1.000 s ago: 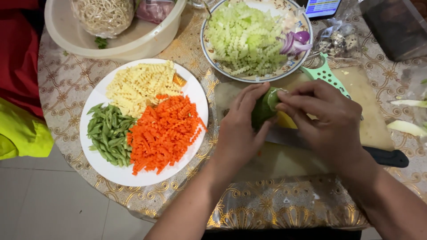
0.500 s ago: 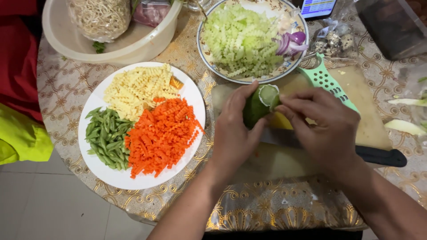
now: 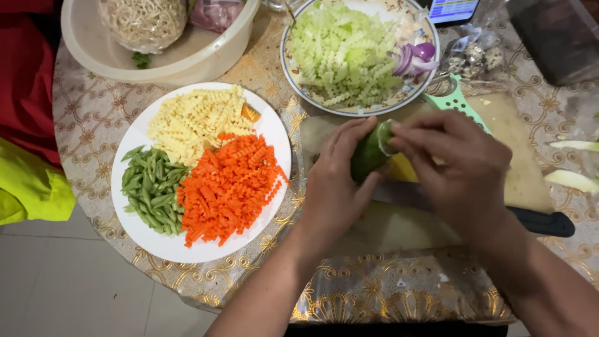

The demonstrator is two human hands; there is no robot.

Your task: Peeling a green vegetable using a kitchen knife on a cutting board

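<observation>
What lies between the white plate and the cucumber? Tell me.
In the head view, the left hand lies between the white plate and the cucumber, over gold-patterned tablecloth.

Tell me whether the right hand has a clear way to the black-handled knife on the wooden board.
Probably yes: the right hand hovers just above the black-handled knife, nothing between, though its fingers hold the green cucumber.

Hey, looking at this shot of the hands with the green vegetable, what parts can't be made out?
Head view, the only one:
- The green vegetable: its lower part is covered by the left hand, its cut end by the right hand.
- The knife: the blade is hidden under the right hand; only the black handle shows.
- The beige bowl: cut off by the top edge.
</observation>
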